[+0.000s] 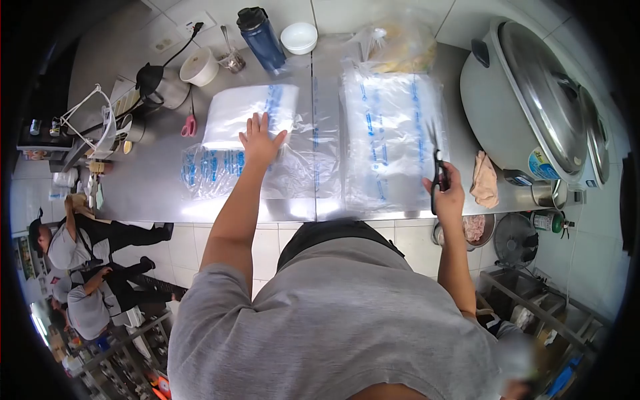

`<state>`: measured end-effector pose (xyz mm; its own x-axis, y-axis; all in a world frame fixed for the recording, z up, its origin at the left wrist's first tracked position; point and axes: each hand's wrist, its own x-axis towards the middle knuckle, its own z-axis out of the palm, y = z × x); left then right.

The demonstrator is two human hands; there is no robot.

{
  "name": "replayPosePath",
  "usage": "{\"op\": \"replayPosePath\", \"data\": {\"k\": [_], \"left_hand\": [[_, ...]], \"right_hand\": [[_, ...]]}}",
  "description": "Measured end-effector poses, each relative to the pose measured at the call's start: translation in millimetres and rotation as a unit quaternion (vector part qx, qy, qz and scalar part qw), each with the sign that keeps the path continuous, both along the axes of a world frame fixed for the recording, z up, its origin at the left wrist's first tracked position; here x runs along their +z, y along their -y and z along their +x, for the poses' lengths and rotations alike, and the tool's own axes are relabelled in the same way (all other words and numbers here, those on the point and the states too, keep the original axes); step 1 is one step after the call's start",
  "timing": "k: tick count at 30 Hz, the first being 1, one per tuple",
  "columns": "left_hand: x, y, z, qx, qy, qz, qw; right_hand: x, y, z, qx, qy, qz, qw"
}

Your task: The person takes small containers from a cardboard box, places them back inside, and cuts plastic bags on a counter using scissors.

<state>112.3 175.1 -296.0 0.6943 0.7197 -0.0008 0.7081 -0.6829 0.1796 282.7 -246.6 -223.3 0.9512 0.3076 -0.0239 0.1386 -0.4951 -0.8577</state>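
Note:
My left hand [262,141] lies with fingers spread on a folded stack of clear plastic bags [230,110] with blue print. A crumpled clear wrapper [207,172] with blue lettering sticks out beneath that stack. In my right hand [449,193] is a pair of black-handled scissors [437,170], its blades pointing away from me over the right edge of a second pile of plastic bags [390,140]. That pile lies flat and also carries blue printed stripes. Just right of my right hand is a crumpled pinkish cloth [485,179].
Pink-handled scissors [190,125], a white tub [199,67], a blue bottle [261,40] and white bowls [299,38] stand along the back left of the steel table [153,180]. A large lidded cooker [513,100] fills the right end. Two people [87,307] are off to the left.

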Motion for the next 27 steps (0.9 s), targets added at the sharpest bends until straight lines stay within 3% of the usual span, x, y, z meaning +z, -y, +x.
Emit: {"op": "replayPosePath", "data": {"k": [4, 7, 10, 12, 14, 17, 27], "left_hand": [[12, -14, 5, 0.046, -0.064, -0.018, 0.997], [-14, -35, 3, 0.064, 0.026, 0.141, 0.988], [28, 1, -4, -0.237, 0.101, 0.016, 0.966], [32, 39, -31, -0.482, 0.119, -0.060, 0.866], [23, 59, -51, -0.450, 0.084, -0.134, 0.879], [3, 58, -55, -0.475, 0.161, -0.069, 0.863], [4, 44, -37, -0.387, 0.207, -0.203, 0.875]], "right_hand": [[10, -37, -33, 0.024, 0.011, 0.025, 0.999], [22, -54, -55, 0.017, 0.013, 0.001, 1.000], [24, -61, -77, -0.016, 0.005, 0.012, 1.000], [17, -64, -93, -0.036, -0.003, 0.018, 0.999], [15, -67, -110, -0.056, -0.021, 0.026, 0.998], [12, -77, -142, -0.075, -0.064, 0.037, 0.994], [1, -144, -197, -0.107, -0.300, 0.214, 0.923]]}}
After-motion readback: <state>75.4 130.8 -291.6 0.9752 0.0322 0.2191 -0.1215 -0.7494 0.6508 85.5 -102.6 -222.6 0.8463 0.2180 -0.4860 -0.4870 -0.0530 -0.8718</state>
